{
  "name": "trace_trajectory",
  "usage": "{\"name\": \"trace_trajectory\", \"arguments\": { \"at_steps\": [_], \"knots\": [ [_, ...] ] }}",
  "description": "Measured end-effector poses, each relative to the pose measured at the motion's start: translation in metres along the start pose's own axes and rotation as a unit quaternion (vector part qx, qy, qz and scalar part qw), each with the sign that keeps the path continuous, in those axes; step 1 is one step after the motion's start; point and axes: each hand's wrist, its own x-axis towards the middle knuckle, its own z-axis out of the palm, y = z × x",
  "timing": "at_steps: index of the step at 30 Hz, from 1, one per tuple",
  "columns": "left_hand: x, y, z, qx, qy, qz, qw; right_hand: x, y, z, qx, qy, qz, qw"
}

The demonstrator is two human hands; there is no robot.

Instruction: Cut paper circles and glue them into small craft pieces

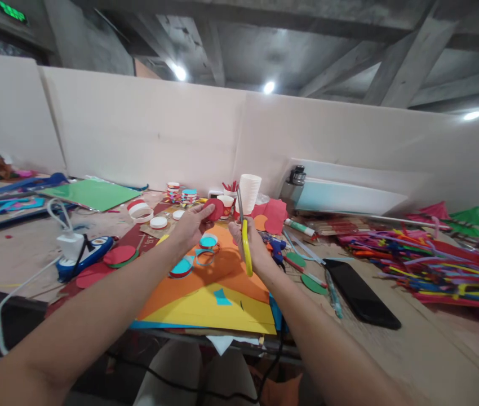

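My left hand [196, 225] pinches a red paper circle [214, 210] by its edge, above the middle of the table. In my right hand [251, 241] is a pair of scissors [247, 248] with yellow handles, its metal blades pointing up and away from me. The scissors and the circle are apart. Below both hands lie sheets of orange paper [231, 265] and yellow paper [180, 316]. Small rings lined with blue, one of them a blue-topped cup piece [181, 267], rest on the orange sheet. Behind the hands stands a stack of white paper cups [249, 192].
To the right lie a black phone [360, 293], a blue glue gun [276, 248] and a heap of colourful pipe cleaners [429, 259]. On the left are a blue power strip [85, 256], red circles [96, 274] and a green sheet [91, 193]. A white partition [146, 129] stands behind.
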Motion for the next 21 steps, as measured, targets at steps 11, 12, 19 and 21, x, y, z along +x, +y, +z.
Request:
{"name": "trace_trajectory", "arguments": {
  "at_steps": [11,12,19,21],
  "knots": [
    [0.0,0.001,0.0,-0.076,0.061,-0.001,0.995,-0.013,-0.015,-0.006,-0.106,-0.11,-0.003,0.988],
    [0.0,0.0,0.0,-0.074,0.055,-0.003,0.996,-0.014,-0.017,-0.005,-0.109,-0.114,0.0,0.987],
    [0.003,0.007,-0.002,-0.069,0.085,0.03,0.994,-0.016,-0.027,-0.013,-0.04,-0.044,0.041,0.997],
    [0.006,0.011,-0.005,-0.072,0.109,0.045,0.99,-0.017,-0.033,-0.017,-0.02,-0.039,0.044,0.998]
  ]
}}
